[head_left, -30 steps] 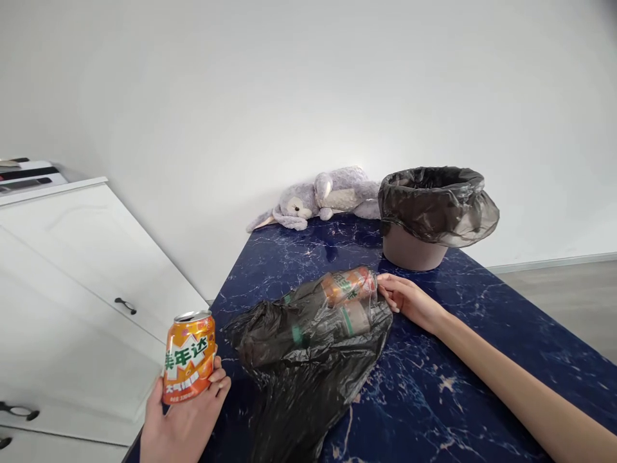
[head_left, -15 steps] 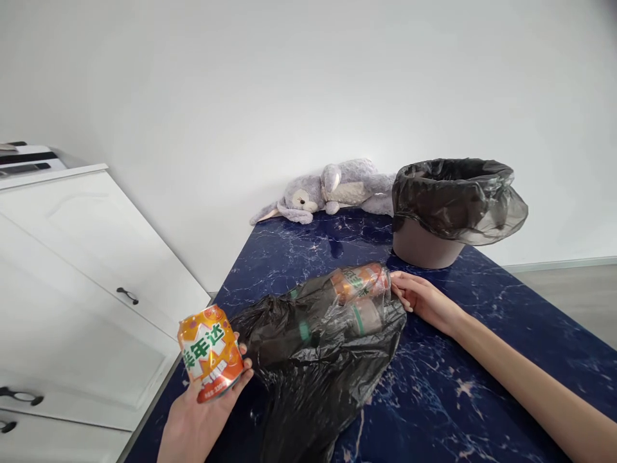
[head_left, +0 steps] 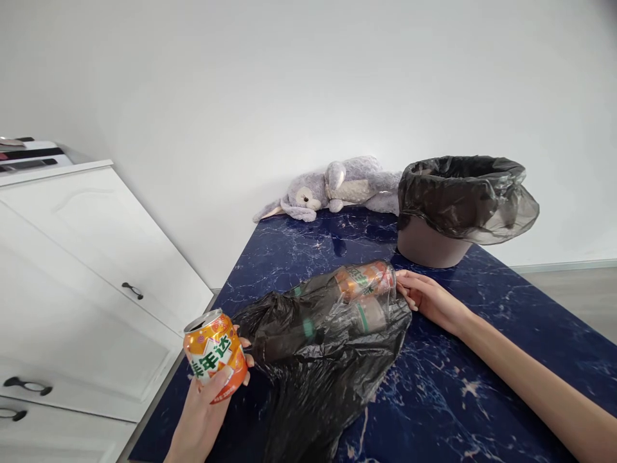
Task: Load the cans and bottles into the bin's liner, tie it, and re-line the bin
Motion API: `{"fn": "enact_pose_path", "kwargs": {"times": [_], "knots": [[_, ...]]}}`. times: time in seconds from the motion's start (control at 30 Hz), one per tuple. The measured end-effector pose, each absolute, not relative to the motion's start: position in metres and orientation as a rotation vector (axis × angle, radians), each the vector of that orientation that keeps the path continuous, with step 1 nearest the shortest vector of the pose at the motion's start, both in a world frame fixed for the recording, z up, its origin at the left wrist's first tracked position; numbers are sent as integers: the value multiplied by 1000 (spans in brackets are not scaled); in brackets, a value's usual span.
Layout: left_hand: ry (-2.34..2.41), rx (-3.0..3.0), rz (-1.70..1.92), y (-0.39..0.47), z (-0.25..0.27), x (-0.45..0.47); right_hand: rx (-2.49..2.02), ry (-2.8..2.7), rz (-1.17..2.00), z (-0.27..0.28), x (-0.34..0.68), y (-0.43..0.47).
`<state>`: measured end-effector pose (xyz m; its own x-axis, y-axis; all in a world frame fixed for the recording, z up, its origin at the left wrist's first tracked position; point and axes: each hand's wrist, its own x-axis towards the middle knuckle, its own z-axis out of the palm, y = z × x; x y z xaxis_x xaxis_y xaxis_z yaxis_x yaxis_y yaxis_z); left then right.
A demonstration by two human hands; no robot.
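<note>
Your L hand (head_left: 205, 402) has a firm wrap on an orange Mirinda soda can (head_left: 214, 354), thumb across the front of the label, fingertips showing round the far side. That can is up off the blue marble-patterned tabletop (head_left: 482, 386), approx. over its left edge, tilted a bit, w/ a dark opening visible in the silver top. Just right of it lies a thin black plastic bag (head_left: 308, 399), its loose part spread toward you. Thru the film you can see a 2nd orange can (head_left: 364, 281) on its side, plus what looks like a clear bottle (head_left: 371, 315) next to it w/ green bits (the rest in there is too dark to ID). Your R hand (head_left: 427, 297) is at the bag's right end, fingers bent and touching it by the base of that 2nd can; can't tell if they're pinching the film or only resting there. Behind your R hand, a taupe trash bin (head_left: 429, 247) stands upright w/ a black liner (head_left: 463, 202) folded over its rim. At the back, a gray plush bunny (head_left: 332, 186) lies on its side by the wall, left of the bin.
</note>
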<state>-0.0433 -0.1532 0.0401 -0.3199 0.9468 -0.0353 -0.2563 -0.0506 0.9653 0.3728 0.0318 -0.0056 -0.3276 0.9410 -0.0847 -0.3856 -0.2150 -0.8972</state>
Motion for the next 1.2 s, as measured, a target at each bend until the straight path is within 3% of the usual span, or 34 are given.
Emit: {"fn": "enact_pose_path", "kwargs": {"times": [1.2], "knots": [[1415,766,1670,-156,43,-27,-855,-1027,1715,-4,372,30]]}}
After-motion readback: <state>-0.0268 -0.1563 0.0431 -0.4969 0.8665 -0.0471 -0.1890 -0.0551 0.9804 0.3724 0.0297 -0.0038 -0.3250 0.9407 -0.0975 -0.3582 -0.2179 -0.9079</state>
